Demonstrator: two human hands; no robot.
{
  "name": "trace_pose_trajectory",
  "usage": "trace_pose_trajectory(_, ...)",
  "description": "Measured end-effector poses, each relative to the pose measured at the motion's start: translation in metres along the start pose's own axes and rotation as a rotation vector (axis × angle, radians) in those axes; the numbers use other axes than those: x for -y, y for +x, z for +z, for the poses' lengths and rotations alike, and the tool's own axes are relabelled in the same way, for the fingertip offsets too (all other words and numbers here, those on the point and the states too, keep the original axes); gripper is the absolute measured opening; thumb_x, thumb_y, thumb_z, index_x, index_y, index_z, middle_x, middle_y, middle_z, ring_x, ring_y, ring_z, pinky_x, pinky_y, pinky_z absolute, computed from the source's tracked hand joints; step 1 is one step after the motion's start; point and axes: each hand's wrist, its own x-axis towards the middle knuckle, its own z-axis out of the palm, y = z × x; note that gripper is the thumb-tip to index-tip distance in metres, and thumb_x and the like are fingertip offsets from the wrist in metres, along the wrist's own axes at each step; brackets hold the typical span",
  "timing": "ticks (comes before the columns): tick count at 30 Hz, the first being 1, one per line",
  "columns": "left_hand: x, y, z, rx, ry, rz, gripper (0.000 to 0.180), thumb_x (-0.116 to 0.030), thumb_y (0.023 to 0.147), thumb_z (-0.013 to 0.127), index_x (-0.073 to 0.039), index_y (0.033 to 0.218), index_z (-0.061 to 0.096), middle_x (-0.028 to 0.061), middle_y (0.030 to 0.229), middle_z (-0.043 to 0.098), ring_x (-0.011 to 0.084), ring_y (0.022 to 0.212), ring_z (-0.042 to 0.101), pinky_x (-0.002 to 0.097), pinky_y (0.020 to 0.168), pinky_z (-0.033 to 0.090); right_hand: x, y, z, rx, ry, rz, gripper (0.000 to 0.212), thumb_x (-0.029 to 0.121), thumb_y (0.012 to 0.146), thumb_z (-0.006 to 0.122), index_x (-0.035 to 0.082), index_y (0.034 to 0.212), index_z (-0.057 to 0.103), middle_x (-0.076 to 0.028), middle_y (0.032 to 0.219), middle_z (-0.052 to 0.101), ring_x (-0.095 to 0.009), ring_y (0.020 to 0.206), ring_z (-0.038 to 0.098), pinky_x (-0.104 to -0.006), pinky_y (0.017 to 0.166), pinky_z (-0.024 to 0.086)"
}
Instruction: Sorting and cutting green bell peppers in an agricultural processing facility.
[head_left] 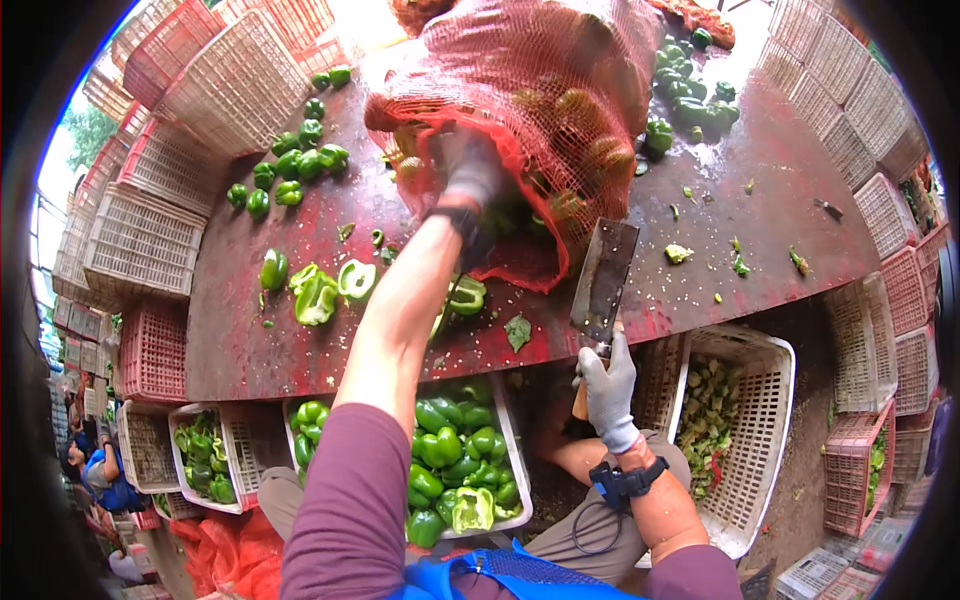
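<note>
My left hand (472, 172), in a grey glove, reaches into the mouth of a red mesh sack (575, 60) that bulges with peppers. Its fingers are smeared and hidden in the sack, so I cannot see what they touch. In my gloved right hand (610, 390) is the handle of a cleaver (604, 280); its broad dark blade points away from me over the table's near edge, beside the sack's opening. Cut green pepper pieces (316, 298) lie left of my left forearm. Another cut pepper (466, 295) sits under that wrist.
Whole green peppers (310, 160) are scattered on the red-stained table (240, 350), with more at the far right (700, 112). Below its edge stand a crate of peppers (510, 440) and a white crate of scraps (770, 430). Stacked crates (145, 240) line both sides.
</note>
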Motion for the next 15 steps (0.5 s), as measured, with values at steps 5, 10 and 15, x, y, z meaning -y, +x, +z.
trace_pose_trajectory(5, -0.006, 0.02, 0.013, -0.113, -0.228, -0.002, 0.035, -0.04, 0.109, 0.07, -0.019, 0.131, 0.088, 0.0111, 0.14, 0.085, 0.0328, 0.13, 0.08, 0.0462, 0.108, 0.065, -0.01, 0.019, -0.009, -0.028, -0.002, 0.069, 0.042, 0.016, 0.106, 0.074, 0.001, 0.143, 0.065, -0.001, 0.093, 0.066, -0.01, 0.071, 0.066, -0.0322, 0.064, 0.059)
trace_pose_trajectory(10, -0.018, -0.055, 0.013, 0.02, -0.231, 0.141, 0.043, -0.052, 0.104, 0.079, -0.02, 0.132, 0.088, 0.013, 0.133, 0.086, 0.0349, 0.119, 0.085, 0.0511, 0.103, 0.067, -0.01, 0.006, -0.038, -0.067, -0.035, 0.047, 0.044, 0.017, 0.106, 0.074, 0.001, 0.147, 0.065, 0.0, 0.095, 0.066, -0.009, 0.073, 0.066, -0.0305, 0.064, 0.059)
trace_pose_trajectory(15, 0.11, -0.142, 0.182, -0.315, -0.513, -0.157, 0.067, -0.058, 0.102, 0.075, -0.006, 0.144, 0.077, 0.0295, 0.125, 0.083, 0.0457, 0.12, 0.08, 0.057, 0.107, 0.062, -0.003, -0.039, -0.002, 0.061, -0.086, -0.026, 0.046, 0.021, 0.105, 0.074, 0.002, 0.146, 0.067, -0.003, 0.093, 0.069, -0.011, 0.069, 0.069, -0.0344, 0.065, 0.059)
